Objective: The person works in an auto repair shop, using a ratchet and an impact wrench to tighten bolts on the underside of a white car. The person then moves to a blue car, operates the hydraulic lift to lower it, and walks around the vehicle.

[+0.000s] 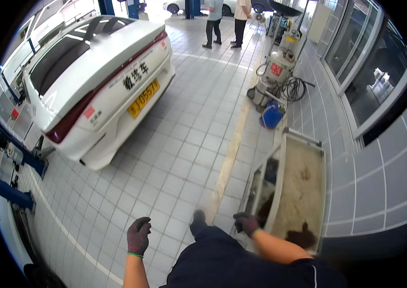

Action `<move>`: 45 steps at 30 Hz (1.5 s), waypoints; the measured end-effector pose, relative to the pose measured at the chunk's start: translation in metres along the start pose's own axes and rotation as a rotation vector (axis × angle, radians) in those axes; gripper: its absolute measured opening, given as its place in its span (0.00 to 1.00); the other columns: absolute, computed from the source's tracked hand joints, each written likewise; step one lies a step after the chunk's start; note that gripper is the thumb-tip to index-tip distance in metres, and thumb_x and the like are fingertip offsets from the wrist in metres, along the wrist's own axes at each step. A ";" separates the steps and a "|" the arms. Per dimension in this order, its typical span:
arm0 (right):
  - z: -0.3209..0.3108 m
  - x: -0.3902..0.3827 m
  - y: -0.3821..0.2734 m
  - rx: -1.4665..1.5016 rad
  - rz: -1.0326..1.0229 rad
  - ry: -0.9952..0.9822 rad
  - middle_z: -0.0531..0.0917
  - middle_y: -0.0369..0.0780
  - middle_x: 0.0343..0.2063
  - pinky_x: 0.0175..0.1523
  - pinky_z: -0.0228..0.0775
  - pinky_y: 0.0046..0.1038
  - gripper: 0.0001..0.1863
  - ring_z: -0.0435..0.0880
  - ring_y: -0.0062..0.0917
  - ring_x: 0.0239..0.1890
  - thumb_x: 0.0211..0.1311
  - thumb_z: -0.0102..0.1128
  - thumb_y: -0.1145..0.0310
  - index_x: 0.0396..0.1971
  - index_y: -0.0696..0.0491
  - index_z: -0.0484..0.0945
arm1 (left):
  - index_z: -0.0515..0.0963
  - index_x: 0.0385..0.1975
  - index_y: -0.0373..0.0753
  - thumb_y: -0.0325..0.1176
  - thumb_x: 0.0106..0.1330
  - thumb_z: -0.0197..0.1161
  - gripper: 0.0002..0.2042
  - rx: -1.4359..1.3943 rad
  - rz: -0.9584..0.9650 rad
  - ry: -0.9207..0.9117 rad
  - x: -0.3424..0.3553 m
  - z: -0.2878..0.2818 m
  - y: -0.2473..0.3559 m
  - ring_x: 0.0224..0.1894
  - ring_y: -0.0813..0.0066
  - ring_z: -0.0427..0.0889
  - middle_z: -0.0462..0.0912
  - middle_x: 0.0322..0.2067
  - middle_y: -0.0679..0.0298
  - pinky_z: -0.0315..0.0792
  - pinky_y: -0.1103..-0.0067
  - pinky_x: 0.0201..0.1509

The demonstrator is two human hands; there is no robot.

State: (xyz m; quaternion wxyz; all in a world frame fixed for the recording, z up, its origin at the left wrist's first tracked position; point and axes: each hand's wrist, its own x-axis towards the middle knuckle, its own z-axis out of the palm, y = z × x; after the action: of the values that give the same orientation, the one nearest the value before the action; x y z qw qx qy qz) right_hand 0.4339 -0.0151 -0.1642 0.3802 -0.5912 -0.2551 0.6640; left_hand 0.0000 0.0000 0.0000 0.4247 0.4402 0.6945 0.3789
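Observation:
My left hand (139,236), in a dark work glove with a green cuff edge, hangs over the tiled floor. Its fingers are loosely bent with gaps between them, and nothing shows in it. My right hand (247,223), gloved likewise, is just left of a low glass-sided cabinet (276,199) with a stained tan top. The fingers of that hand are slightly curled and apart, holding nothing visible. Below, one dark shoe (197,219) reaches forward on the floor.
A white car (102,81) stands at the left, rear toward me, near blue lift parts (9,189). Along the right wall are a blue bucket (272,115), a tank machine (280,65) and a coiled black hose (293,90). Two people (214,21) stand far ahead.

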 end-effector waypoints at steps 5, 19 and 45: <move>0.066 0.138 -0.176 0.363 0.042 0.039 0.84 0.46 0.28 0.33 0.80 0.39 0.11 0.84 0.35 0.26 0.66 0.57 0.68 0.42 0.59 0.81 | 0.82 0.49 0.30 0.30 0.64 0.61 0.16 -0.152 -0.055 0.041 0.157 0.038 0.059 0.35 0.72 0.83 0.85 0.36 0.57 0.81 0.76 0.37; 0.092 0.445 -0.455 0.737 -0.014 0.067 0.82 0.44 0.32 0.41 0.80 0.45 0.19 0.83 0.37 0.29 0.66 0.51 0.73 0.57 0.55 0.74 | 0.82 0.46 0.28 0.38 0.66 0.65 0.18 -0.158 -0.150 -0.364 0.653 0.168 0.224 0.34 0.71 0.83 0.84 0.33 0.57 0.81 0.75 0.37; -0.025 1.201 -1.066 0.538 -0.155 0.040 0.85 0.48 0.42 0.44 0.83 0.38 0.17 0.86 0.35 0.38 0.64 0.52 0.78 0.53 0.60 0.76 | 0.76 0.47 0.28 0.24 0.57 0.73 0.19 -0.452 -0.202 -0.379 1.464 0.608 0.560 0.35 0.66 0.85 0.83 0.38 0.55 0.84 0.71 0.43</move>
State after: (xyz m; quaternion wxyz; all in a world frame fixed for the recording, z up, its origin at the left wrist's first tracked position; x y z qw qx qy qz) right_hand 0.6605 1.5701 -0.0383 0.5782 -0.4608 -0.1068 0.6648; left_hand 0.3544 1.6415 -0.0855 0.6690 0.3262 0.5416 0.3908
